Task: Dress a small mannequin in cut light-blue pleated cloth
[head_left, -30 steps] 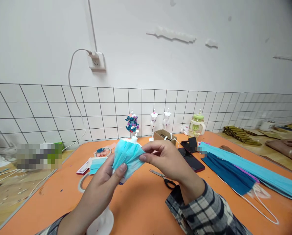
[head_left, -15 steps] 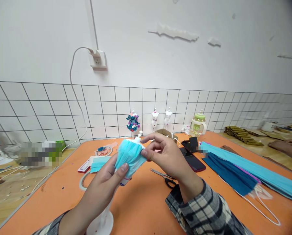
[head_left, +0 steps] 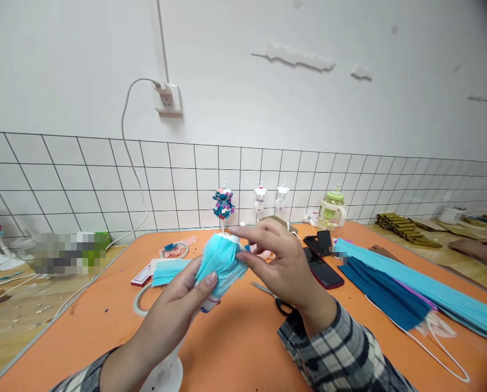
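Note:
Light blue pleated fabric [head_left: 219,258] is wrapped around a small white mannequin on a stand, tilted above the orange table. My left hand [head_left: 186,291] is closed around the wrapped mannequin from the left, thumb pressing on the cloth. At the upper right of the cloth, my right hand [head_left: 278,258] has its thumb and index finger by the fabric edge near the mannequin's neck; whether they pinch the edge is hard to see. The mannequin's round white base [head_left: 167,374] shows below, near the front. Scissors [head_left: 276,298] lie partly under my right wrist.
On the orange table [head_left: 235,348] lie a tape roll [head_left: 140,302], a folded light blue piece [head_left: 170,271], phones [head_left: 325,269] and blue fabric strips [head_left: 390,288]. Small mannequins [head_left: 260,198] and a green-lidded jug [head_left: 332,209] stand at the back. Another person's hand [head_left: 478,253] rests at far right.
The wrapped mannequin has shifted slightly right and turned a little. My right index finger has stretched over the mannequin's neck. The view has swung slightly.

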`<move>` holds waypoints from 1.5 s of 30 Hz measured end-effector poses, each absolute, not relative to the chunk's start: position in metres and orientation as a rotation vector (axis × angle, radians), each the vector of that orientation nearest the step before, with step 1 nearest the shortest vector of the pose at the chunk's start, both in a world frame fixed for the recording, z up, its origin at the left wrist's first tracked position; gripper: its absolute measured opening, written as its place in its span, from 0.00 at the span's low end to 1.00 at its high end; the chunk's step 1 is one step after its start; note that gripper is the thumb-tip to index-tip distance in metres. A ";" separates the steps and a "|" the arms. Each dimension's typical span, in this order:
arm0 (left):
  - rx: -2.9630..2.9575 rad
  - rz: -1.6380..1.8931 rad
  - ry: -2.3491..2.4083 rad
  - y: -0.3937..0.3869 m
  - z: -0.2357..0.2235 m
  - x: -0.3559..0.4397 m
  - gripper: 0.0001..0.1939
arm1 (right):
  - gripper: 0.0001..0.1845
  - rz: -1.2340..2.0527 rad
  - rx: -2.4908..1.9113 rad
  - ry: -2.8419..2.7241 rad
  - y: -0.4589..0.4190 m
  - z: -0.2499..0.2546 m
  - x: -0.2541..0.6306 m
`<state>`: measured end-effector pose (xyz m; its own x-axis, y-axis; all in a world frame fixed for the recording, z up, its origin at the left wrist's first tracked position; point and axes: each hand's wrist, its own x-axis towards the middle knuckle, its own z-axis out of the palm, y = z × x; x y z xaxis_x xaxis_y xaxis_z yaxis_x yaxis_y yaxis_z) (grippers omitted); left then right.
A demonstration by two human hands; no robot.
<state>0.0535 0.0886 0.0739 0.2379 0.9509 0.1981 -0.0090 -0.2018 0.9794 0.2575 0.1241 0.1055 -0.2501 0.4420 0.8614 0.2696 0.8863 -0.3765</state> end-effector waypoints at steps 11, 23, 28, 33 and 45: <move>1.565 1.161 0.972 0.091 0.068 0.047 0.21 | 0.03 0.171 -0.492 -1.874 0.120 0.111 0.268; 2.001 1.126 1.292 0.095 0.045 0.015 0.14 | 0.07 0.399 -0.658 -1.800 0.114 0.095 0.271; 2.215 0.654 1.308 0.083 0.015 -0.026 0.20 | 0.09 0.110 -0.524 -1.948 0.105 0.015 0.275; 2.172 0.519 1.296 0.074 0.013 -0.019 0.17 | 0.04 0.240 -0.534 -2.082 0.093 -0.036 0.260; 2.093 0.670 1.402 0.066 -0.012 -0.013 0.15 | 0.04 0.421 -0.900 -2.090 0.086 -0.042 0.255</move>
<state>-0.0134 0.0658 -0.0119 0.3393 0.9343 0.1096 0.6723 -0.3223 0.6664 0.2552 0.0859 -0.0421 -0.4229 0.7230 0.5463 0.4552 0.6908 -0.5618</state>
